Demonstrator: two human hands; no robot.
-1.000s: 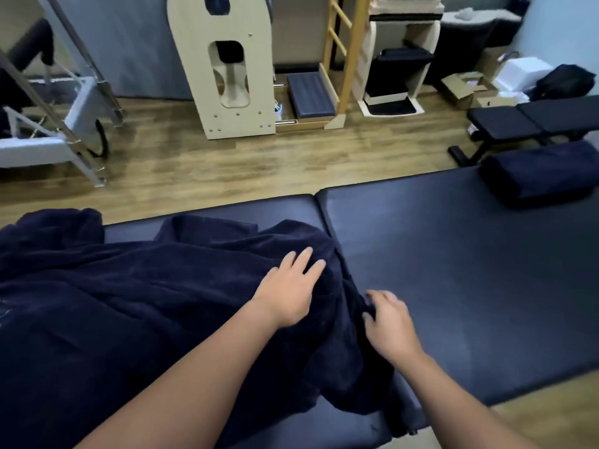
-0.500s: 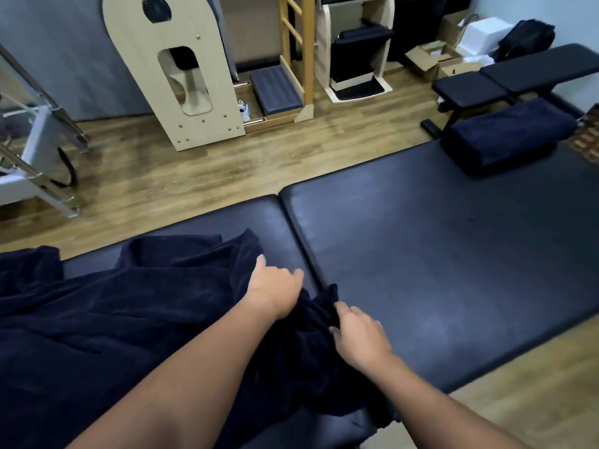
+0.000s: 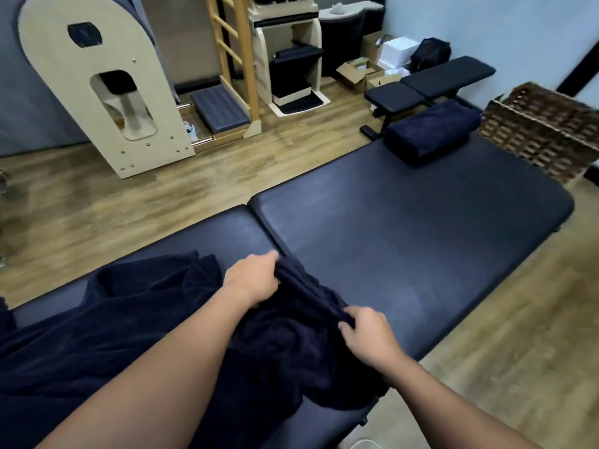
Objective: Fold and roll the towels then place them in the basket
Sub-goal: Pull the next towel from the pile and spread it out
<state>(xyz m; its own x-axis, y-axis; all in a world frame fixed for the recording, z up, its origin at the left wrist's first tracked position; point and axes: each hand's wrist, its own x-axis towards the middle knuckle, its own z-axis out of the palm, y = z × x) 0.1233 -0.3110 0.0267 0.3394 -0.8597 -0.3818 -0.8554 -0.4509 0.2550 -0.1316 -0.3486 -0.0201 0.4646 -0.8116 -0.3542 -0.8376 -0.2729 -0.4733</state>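
Note:
A large dark navy towel (image 3: 107,325) lies crumpled over the left half of the black padded table (image 3: 405,234). My left hand (image 3: 251,280) grips the towel's far end near the table's middle seam. My right hand (image 3: 366,335) pinches the same edge closer to me, and a bunched ridge of cloth runs between the two hands. A rolled navy towel (image 3: 431,131) rests at the table's far right end. The brown woven basket (image 3: 544,128) stands on the floor just past that end.
A black workout bench (image 3: 431,82) stands behind the rolled towel, with cardboard boxes (image 3: 359,72) and a black bag (image 3: 429,53) by the wall. Wooden exercise equipment (image 3: 107,89) and a ladder frame (image 3: 233,59) stand on the wood floor beyond the table.
Both hands went from resting on the towel to gripping its right edge and bunching it. The view swung right, bringing the basket into sight.

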